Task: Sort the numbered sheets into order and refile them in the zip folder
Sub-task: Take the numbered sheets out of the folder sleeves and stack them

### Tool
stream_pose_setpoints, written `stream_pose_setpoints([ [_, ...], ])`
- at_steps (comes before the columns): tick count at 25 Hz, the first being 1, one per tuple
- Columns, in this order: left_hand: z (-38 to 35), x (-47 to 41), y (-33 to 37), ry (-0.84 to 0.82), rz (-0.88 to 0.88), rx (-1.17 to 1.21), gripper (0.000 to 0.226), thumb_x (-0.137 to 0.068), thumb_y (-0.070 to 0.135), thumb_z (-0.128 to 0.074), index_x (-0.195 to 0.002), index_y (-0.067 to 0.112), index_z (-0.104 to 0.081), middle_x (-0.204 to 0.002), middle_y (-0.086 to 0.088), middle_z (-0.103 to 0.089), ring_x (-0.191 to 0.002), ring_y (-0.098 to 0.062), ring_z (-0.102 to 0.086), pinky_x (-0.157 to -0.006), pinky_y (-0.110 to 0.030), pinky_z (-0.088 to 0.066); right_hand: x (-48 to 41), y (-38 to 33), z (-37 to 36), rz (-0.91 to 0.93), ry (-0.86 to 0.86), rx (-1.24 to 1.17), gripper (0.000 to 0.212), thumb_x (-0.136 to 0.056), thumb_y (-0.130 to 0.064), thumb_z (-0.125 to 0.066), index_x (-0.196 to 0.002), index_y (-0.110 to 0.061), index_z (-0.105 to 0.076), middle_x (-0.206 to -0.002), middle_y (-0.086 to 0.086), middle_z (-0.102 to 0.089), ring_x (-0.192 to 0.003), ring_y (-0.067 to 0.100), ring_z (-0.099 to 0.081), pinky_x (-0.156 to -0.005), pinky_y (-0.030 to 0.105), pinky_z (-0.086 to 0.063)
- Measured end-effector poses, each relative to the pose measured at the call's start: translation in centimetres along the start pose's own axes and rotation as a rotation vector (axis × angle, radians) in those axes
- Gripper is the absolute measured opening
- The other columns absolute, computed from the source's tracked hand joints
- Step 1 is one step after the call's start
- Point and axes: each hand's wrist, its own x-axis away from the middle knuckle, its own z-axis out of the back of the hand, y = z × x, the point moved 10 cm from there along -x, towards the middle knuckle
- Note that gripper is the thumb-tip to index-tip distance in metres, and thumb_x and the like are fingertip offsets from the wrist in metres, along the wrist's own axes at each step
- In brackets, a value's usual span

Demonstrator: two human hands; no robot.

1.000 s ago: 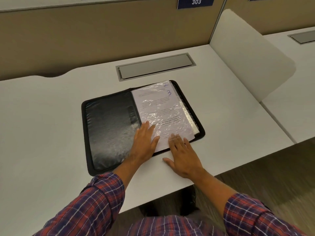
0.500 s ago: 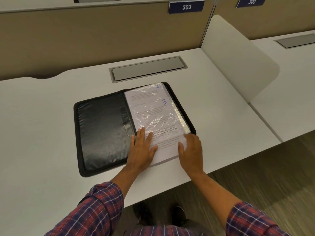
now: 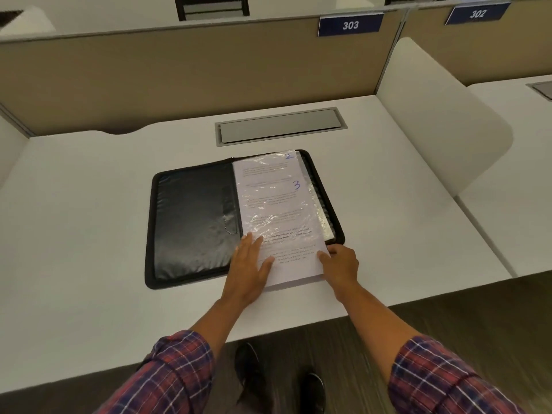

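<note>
The zip folder [image 3: 191, 222] lies open on the white desk [image 3: 74, 234]; sheet 3 [image 3: 286, 216] juts past its near right edge; our left hand [image 3: 251, 270] presses it, fingers straight; our right hand [image 3: 342, 264] pinches its right edge.

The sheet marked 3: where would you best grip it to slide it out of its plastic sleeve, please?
Take the sheet marked 3 by its bare near end, probably pinching from the near side at the right corner, by the right hand: that end pokes out of the plastic sleeve and past the zip folder.
</note>
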Motion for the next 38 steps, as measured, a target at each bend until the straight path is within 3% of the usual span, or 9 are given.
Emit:
stream_pose_setpoints([
  [3,2.1,1.9,-0.4,0.275,0.14,0.14,0.037,-0.104,0.034,-0.059,-0.138,0.021,-0.054,-0.139,-0.004,-0.057,-0.128,-0.023,-0.053,-0.112,-0.046,-0.048,0.9,1.9,0.5,-0.054,-0.075,-0.048,0.006,-0.1,-0.016,-0.067,-0.098,-0.02,-0.072,-0.098,-0.004,-0.071,-0.088,0.012,-0.067,-0.074,0.026,-0.058],
  [6,3.0,3.8,-0.6,0.426,0.298,0.197,0.018,-0.099,0.026,-0.066,-0.114,0.018,-0.059,-0.117,-0.003,-0.06,-0.106,-0.018,-0.055,-0.095,-0.044,-0.055,2.1,3.7,1.0,-0.106,-0.139,-0.12,0.012,-0.099,-0.014,-0.069,-0.094,-0.023,-0.073,-0.1,-0.002,-0.075,-0.094,0.019,-0.072,-0.086,0.039,-0.064],
  [12,0.8,6.5,-1.5,0.314,0.759,0.525,0.03,-0.101,0.035,-0.065,-0.121,0.015,-0.057,-0.112,-0.003,-0.064,-0.097,-0.019,-0.062,-0.077,-0.032,-0.049,4.5,6.3,1.5,-0.268,-0.285,-0.34,0.012,-0.098,-0.005,-0.068,-0.109,-0.008,-0.072,-0.11,0.009,-0.075,-0.104,0.028,-0.072,-0.089,0.046,-0.063],
  [16,-0.6,7.5,-2.7,0.247,0.892,0.799,0.018,-0.095,0.026,-0.075,-0.095,0.008,-0.072,-0.098,-0.009,-0.078,-0.084,-0.024,-0.075,-0.076,-0.041,-0.063,5.8,7.4,2.4,-0.286,-0.349,-0.33,0.008,-0.097,-0.004,-0.066,-0.103,0.001,-0.069,-0.107,0.014,-0.075,-0.102,0.034,-0.072,-0.091,0.049,-0.062],
  [19,-1.0,9.0,-1.5,0.193,0.911,0.903,0.008,-0.094,0.012,-0.076,-0.101,0.01,-0.074,-0.094,-0.007,-0.08,-0.081,-0.025,-0.078,-0.066,-0.04,-0.063,5.5,6.6,3.3,-0.182,-0.36,-0.22,0.012,-0.099,-0.011,-0.064,-0.099,-0.002,-0.072,-0.107,0.015,-0.075,-0.099,0.034,-0.073,-0.091,0.05,-0.061],
  [22,-1.3,10.2,-0.4,0.156,0.861,0.997,0.013,-0.094,0.006,-0.074,-0.107,0.005,-0.072,-0.098,-0.01,-0.08,-0.085,-0.026,-0.079,-0.07,-0.042,-0.064,4.3,4.1,4.5,-0.024,-0.308,-0.04,0.026,-0.1,-0.032,-0.067,-0.119,-0.015,-0.073,-0.115,0.002,-0.072,-0.102,0.023,-0.07,-0.089,0.043,-0.061],
  [24,-1.1,10.9,0.0,0.14,0.829,1.012,0.015,-0.095,0.004,-0.073,-0.109,0.004,-0.069,-0.099,-0.01,-0.08,-0.087,-0.027,-0.079,-0.072,-0.043,-0.064,3.4,3.6,4.6,-0.044,-0.305,-0.039,0.028,-0.1,-0.038,-0.069,-0.116,-0.015,-0.074,-0.112,0.001,-0.073,-0.101,0.022,-0.07,-0.089,0.041,-0.06],
  [32,0.7,15.4,-0.3,0.112,0.803,0.87,0.013,-0.094,0.008,-0.072,-0.107,0.008,-0.073,-0.099,-0.006,-0.08,-0.091,-0.028,-0.078,-0.087,-0.054,-0.062,5.5,3.3,2.7,-0.026,-0.475,-0.036,0.02,-0.098,-0.01,-0.065,-0.1,0.01,-0.063,-0.102,0.012,-0.077,-0.096,0.032,-0.075,-0.091,0.051,-0.062],
  [38,3.7,18.3,-1.1,0.187,0.763,0.853,0.011,-0.099,0.014,-0.068,-0.108,0.012,-0.073,-0.101,-0.003,-0.08,-0.094,-0.028,-0.078,-0.087,-0.056,-0.062,8.1,-0.5,1.3,0.073,-0.569,-0.165,0.016,-0.099,-0.004,-0.06,-0.083,-0.004,-0.06,-0.099,0.011,-0.078,-0.092,0.029,-0.077,-0.079,0.042,-0.063],
])
